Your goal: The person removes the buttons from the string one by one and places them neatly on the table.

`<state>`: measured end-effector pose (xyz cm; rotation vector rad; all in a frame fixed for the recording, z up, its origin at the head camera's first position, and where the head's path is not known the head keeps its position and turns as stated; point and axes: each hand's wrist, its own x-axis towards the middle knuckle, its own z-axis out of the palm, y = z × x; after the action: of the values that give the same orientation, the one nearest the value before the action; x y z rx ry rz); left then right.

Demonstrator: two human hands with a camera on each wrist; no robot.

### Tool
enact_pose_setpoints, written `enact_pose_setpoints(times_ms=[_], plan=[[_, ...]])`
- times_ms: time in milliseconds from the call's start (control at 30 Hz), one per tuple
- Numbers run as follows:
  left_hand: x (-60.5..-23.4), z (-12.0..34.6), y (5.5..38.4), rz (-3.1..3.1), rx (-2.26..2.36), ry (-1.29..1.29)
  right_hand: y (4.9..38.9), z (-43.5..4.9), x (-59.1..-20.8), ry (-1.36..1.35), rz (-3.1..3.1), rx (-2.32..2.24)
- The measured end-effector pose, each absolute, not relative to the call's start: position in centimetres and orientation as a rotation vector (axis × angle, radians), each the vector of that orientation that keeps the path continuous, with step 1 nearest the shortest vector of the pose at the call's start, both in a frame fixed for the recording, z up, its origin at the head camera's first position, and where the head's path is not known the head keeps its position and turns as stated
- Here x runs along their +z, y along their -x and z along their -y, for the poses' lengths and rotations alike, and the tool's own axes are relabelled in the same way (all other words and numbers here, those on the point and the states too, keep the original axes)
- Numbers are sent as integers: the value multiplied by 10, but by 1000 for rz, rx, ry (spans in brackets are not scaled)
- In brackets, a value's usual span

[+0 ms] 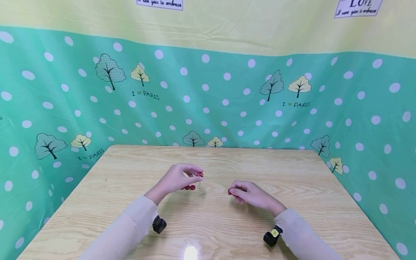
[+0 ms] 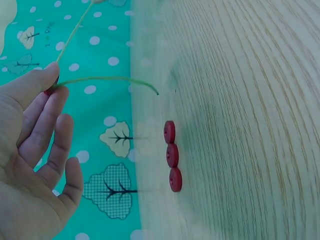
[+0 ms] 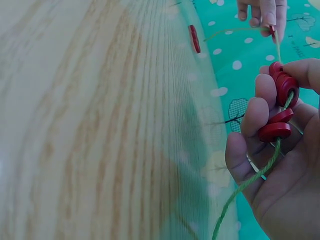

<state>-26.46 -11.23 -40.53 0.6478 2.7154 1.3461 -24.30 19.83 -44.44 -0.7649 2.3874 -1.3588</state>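
Note:
In the head view my left hand point(image 1: 178, 178), raised over the table, pinches a red button point(image 1: 200, 174) between thumb and fingertips. A green cord point(image 2: 100, 78) runs through its fingertips, and the loose end curves out past them. My right hand point(image 1: 253, 195), lower and to the right, grips several red buttons point(image 3: 275, 132) strung on the same cord, whose tail hangs below the palm in the right wrist view. The cord stretches between the hands. Three red buttons point(image 2: 172, 155) lie in a touching row on the table, just under the left hand.
The wooden table point(image 1: 208, 229) stands against a green dotted curtain point(image 1: 226, 96), which also closes both sides. A black wrist camera point(image 1: 159, 224) is strapped at the left wrist, and another wrist camera point(image 1: 271, 238) at the right.

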Motion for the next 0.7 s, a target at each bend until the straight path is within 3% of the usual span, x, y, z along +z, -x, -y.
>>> enact_pose_setpoints(times_ms=[700], plan=[[-407, 130, 265, -2773, 1322, -639, 242, -199, -443, 782, -2390, -1370]])
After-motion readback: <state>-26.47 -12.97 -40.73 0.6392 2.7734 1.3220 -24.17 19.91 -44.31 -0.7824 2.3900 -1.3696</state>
